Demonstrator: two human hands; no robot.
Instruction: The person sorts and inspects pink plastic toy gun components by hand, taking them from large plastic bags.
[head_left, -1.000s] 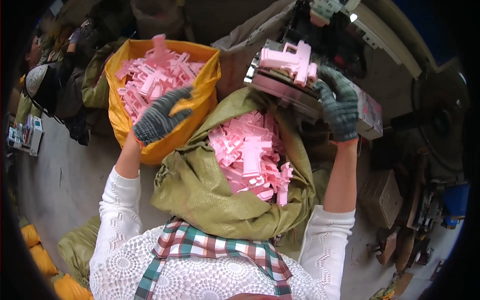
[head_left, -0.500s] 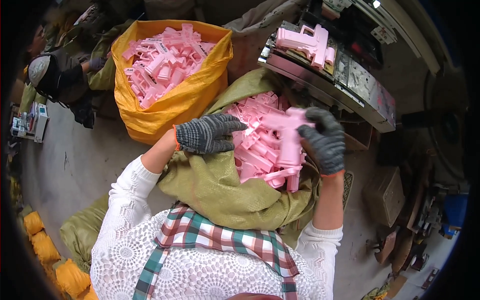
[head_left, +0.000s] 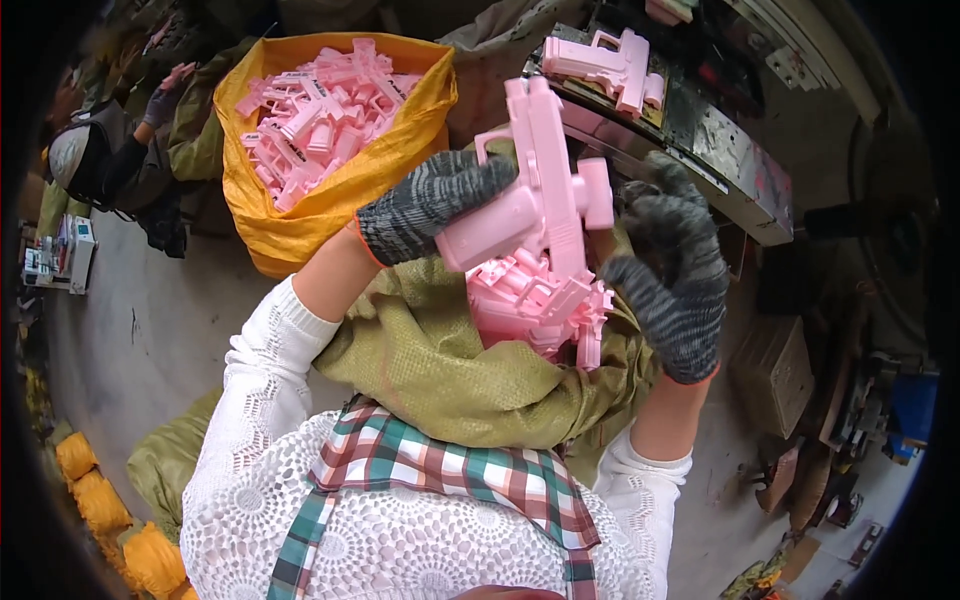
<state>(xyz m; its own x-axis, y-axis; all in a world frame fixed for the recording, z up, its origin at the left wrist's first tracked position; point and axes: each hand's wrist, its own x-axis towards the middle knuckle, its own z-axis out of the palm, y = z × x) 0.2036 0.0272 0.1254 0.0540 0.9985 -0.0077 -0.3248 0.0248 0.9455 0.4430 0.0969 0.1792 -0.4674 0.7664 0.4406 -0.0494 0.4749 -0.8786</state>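
Note:
My left hand [head_left: 425, 205], in a grey knitted glove with orange trim, grips a pink toy pistol [head_left: 548, 170] by its handle. The barrel points upward, away from me, above an olive woven sack [head_left: 430, 365]. More pink toy pistols [head_left: 530, 318] lie heaped in that sack, partly hidden by the held one. To the right of the held pistol, my right hand [head_left: 680, 270] is open with thumb and fingers apart. It looks empty, and its fingertips are somewhat blurred beside the machine's near edge.
Another pink toy pistol [head_left: 600, 68] rests on the machine [head_left: 745, 185] at the upper right. A yellow sack [head_left: 305, 230] full of pink pieces with dark print stands at the upper left. Beyond it a person [head_left: 105, 150] raises a gloved hand. A box [head_left: 770, 375] sits at right.
A toy pistol has come up out of the olive sack and is now in my left hand. My right hand, earlier around a pistol, has let go and shifted right.

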